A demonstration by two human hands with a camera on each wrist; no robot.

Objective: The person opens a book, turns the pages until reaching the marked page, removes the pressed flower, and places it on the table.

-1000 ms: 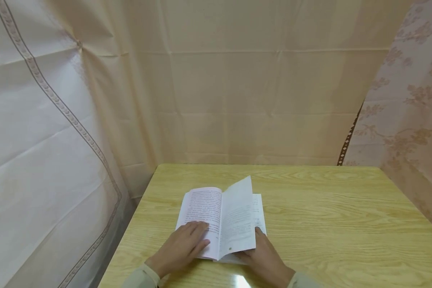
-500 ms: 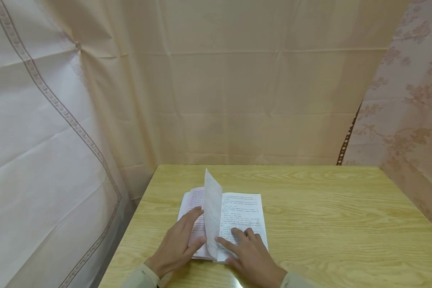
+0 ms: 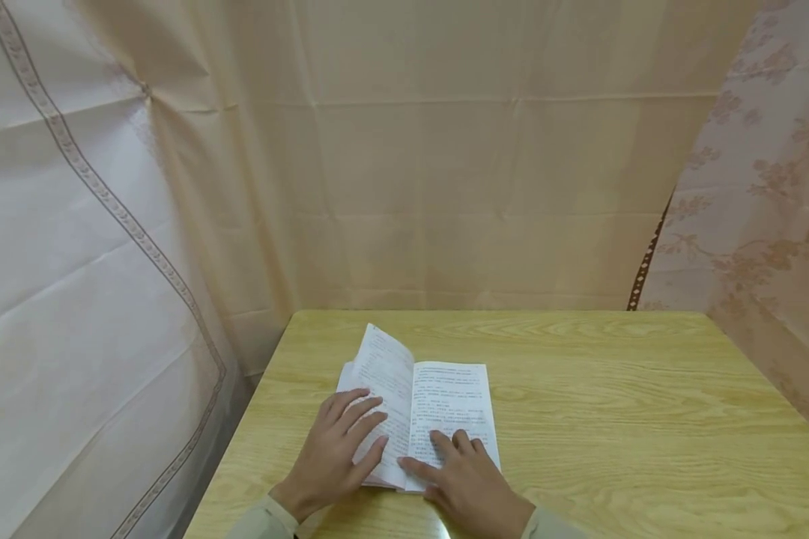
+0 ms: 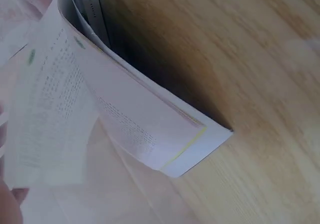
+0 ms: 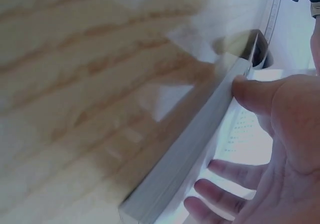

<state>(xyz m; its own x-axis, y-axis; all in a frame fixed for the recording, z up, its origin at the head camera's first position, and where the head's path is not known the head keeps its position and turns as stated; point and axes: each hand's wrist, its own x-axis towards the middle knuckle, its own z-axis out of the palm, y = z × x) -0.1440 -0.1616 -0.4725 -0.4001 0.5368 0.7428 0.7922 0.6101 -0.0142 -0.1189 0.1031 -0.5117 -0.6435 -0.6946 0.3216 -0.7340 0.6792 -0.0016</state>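
An open book [image 3: 450, 389] with printed white pages lies on the table before me. One leaf [image 3: 383, 358] on its left side stands partly raised, its top corner tilted up and leftward. Against this leaf rests my left hand [image 3: 337, 453], fingers spread across it. My right hand [image 3: 470, 475] lies over the lower right page with fingers lightly bent and apart, index fingertip near the spine. In the right wrist view the right thumb [image 5: 255, 95] is at the book's lower edge. The left wrist view catches only bits of the left hand at the frame edge, beside the lifted leaf [image 4: 50, 129].
The book rests near the front of a wood-grain table [image 3: 613, 404], whose surface extends right and behind it. Beige cloth [image 3: 458, 187] hangs along the back edge, a pale cloth [image 3: 94, 299] on the left and a floral one [image 3: 768, 224] on the right.
The leaf has swung from the right across the spine to the left side. My right hand has come from under it onto the right page; my left hand has lifted and now lies against the leaf.
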